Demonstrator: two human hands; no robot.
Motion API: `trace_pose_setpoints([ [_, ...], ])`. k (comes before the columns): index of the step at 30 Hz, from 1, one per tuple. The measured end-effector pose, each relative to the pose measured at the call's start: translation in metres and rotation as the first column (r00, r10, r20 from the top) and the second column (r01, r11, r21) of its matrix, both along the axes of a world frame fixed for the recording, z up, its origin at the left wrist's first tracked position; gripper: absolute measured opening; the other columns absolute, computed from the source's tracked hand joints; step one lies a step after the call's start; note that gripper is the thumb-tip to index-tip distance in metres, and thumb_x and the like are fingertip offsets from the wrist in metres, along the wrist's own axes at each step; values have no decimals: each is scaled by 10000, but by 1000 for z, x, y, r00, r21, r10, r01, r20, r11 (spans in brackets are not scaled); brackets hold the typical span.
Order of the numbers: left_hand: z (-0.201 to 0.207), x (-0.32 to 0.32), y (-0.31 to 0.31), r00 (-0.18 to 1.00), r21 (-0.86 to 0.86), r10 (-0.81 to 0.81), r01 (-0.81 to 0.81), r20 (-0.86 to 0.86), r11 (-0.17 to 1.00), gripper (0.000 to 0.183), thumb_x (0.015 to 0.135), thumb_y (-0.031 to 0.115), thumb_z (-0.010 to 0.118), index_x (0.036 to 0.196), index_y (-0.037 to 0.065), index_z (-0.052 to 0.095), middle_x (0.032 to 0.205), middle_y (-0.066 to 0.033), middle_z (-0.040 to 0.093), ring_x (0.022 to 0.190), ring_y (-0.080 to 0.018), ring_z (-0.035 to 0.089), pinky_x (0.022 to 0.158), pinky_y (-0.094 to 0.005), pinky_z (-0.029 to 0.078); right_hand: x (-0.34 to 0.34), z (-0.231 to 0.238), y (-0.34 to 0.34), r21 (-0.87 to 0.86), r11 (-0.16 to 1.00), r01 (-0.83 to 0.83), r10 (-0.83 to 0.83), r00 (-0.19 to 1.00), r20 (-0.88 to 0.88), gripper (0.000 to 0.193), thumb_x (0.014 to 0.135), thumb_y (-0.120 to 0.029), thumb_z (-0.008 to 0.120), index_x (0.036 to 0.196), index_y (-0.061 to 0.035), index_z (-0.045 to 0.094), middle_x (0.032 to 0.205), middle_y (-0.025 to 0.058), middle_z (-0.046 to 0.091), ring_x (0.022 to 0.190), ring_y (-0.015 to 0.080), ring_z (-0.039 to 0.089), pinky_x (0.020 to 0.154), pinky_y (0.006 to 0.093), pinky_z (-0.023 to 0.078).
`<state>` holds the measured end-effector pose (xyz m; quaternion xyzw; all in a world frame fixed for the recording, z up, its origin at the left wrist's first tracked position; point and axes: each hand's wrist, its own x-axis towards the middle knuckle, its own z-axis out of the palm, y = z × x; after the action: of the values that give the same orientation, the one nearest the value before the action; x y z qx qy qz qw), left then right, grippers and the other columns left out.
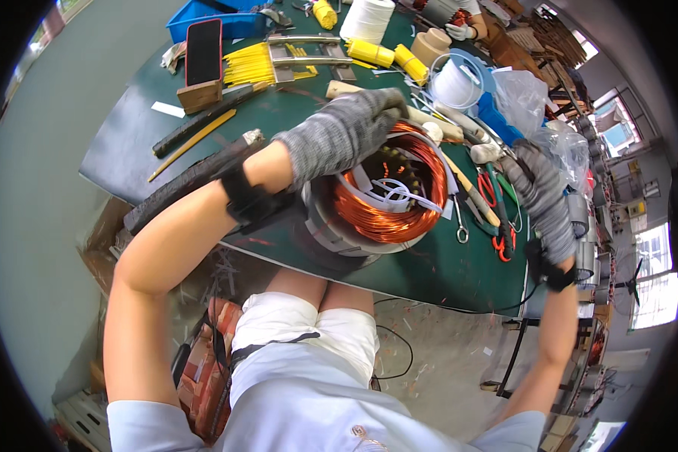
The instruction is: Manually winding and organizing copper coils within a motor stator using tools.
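Note:
A motor stator [316,218] with copper wire coils [388,218] and looped white cord [392,192] sits at the table's near edge. My left hand [346,132], in a grey striped glove, reaches over its far rim with fingers curled down. What they hold, if anything, is hidden. A pale wooden rod [342,89] passes behind that hand. My right hand [539,192], gloved alike and blurred, is at the right side of the table beside a white-headed mallet [484,154] and red-handled scissors [497,245]. Its fingers do not show clearly.
On the green table [267,260] are a phone [204,53] on a wooden stand, yellow strips [247,66], a metal rack [309,39], a white thread cone [368,19] and a blue bin [233,26]. Plastic bags [520,98] lie at right. Another person's gloved hand [459,32] shows beyond.

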<state>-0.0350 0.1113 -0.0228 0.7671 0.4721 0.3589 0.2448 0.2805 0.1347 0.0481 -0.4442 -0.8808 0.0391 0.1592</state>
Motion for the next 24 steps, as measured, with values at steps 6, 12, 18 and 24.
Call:
trace_pose_setpoints([
  [6, 34, -13, 9, 916, 375, 64, 98, -397, 922, 225, 971, 257, 489, 1078, 110, 622, 918, -112, 681, 914, -268, 664, 805, -392, 531, 23, -32, -47, 662, 740, 121, 104, 951, -290, 148, 870, -156, 690, 907, -21, 641, 915, 155, 636, 860, 319, 612, 787, 386, 481],
  [12, 19, 1, 21, 967, -246, -253, 236, -37, 940, 255, 1028, 246, 465, 1191, 131, 623, 887, -76, 612, 873, -138, 593, 825, -303, 506, 10, -65, -37, 101, 992, -77, 96, 975, -199, 210, 893, -180, 670, 949, 21, 645, 920, 194, 644, 849, 359, 627, 757, 376, 501],
  [18, 6, -4, 30, 941, -108, -336, 338, 32, 935, 298, 1030, 299, 465, 1188, 91, 608, 977, -48, 629, 868, -118, 586, 798, -278, 517, -1, -78, -22, 105, 988, -114, 129, 980, -154, 270, 890, -233, 667, 993, 17, 655, 949, 234, 631, 916, 404, 614, 821, 464, 476],
  [24, -3, -5, 37, 898, 93, -441, 437, 19, 895, 303, 1020, 276, 480, 1195, 59, 599, 1041, -118, 637, 963, -219, 625, 876, -321, 504, 0, -65, -22, -7, 991, -133, 131, 985, -109, 289, 881, -238, 671, 1019, 16, 664, 998, 215, 652, 937, 389, 625, 846, 447, 486],
])
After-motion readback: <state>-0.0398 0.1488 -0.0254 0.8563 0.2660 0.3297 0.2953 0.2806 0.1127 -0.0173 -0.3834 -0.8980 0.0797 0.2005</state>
